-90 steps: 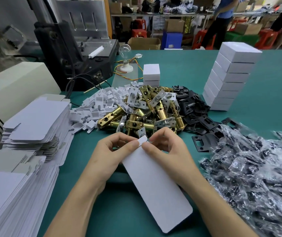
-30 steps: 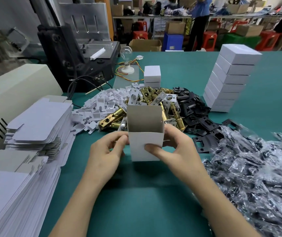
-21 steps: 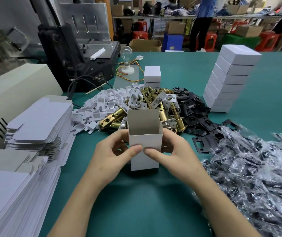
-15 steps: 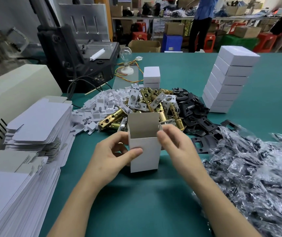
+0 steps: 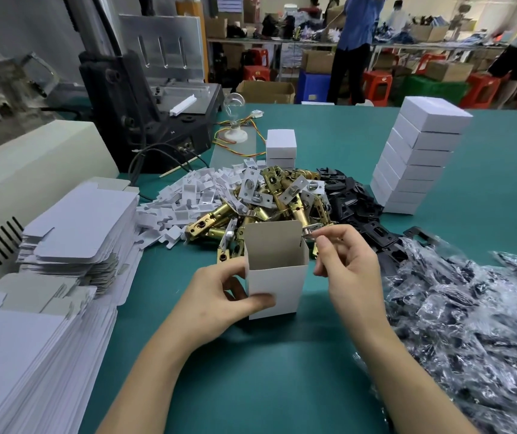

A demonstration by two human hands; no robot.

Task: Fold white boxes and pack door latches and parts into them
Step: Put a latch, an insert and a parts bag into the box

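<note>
My left hand (image 5: 219,296) grips the white box (image 5: 277,277), with the thumb laid across its front face and the other fingers curled round its left side. The box stands upright on the green table (image 5: 282,386), its top open and its back flap raised, with brown card showing inside. My right hand (image 5: 351,267) is just beside the box's upper right corner, thumb and forefinger pinched on the silver end of a latch (image 5: 309,235) (its brass body is mostly hidden behind the box and my fingers).

Right behind the box lies the heap of brass latches (image 5: 269,202). White plastic pieces (image 5: 194,195) lie to its left and black plates (image 5: 351,198) to its right. Clear bags of dark parts (image 5: 470,324) are heaped at my right forearm. Flat box blanks (image 5: 78,227) are stacked to my left. A leaning stack of folded boxes (image 5: 417,161) stands well beyond the plates.
</note>
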